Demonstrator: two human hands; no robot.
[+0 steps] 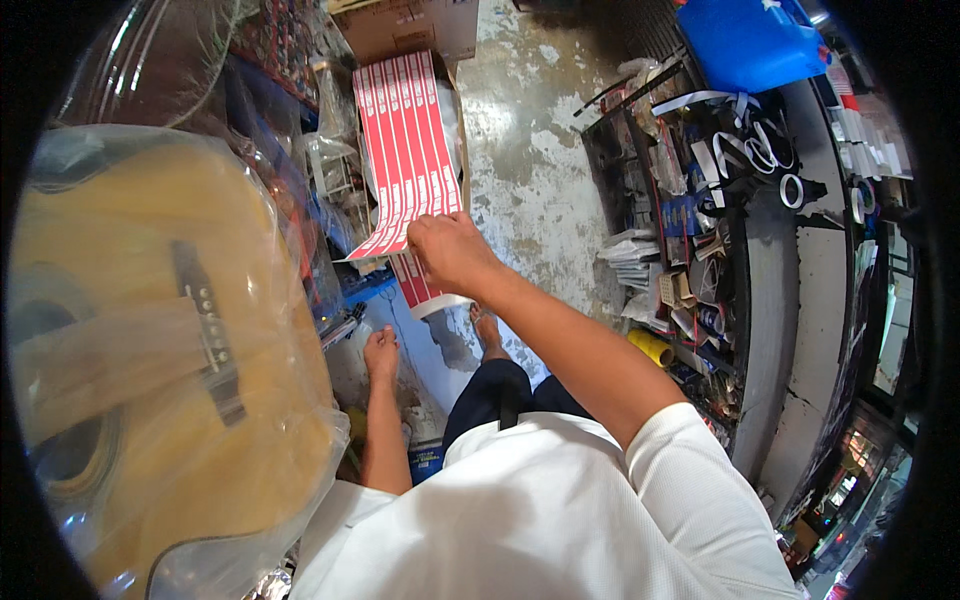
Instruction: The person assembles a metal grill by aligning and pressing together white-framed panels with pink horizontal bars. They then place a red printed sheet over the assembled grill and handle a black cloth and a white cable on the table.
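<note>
My right hand (450, 250) is closed on the near edge of a red-and-white striped sheet (408, 130), with the fingers curled over it. The sheet bends where I grip it, and its long red bands run away from me. Under the hand, another red striped piece (413, 284) with a pale rim shows; part of it is hidden by my fingers. Lower and to the left, my left hand (380, 352) hangs near the side of the guitar with its fingers curled in. Nothing shows in that hand.
A plastic-wrapped acoustic guitar (270, 330) fills the left side. Beyond the sheet stands a cardboard box (425, 25). Cluttered shelves (690, 240) line the right, with a blue jerrycan (755, 45) above them and white tape rolls (791, 191). Worn floor (530, 150) lies between.
</note>
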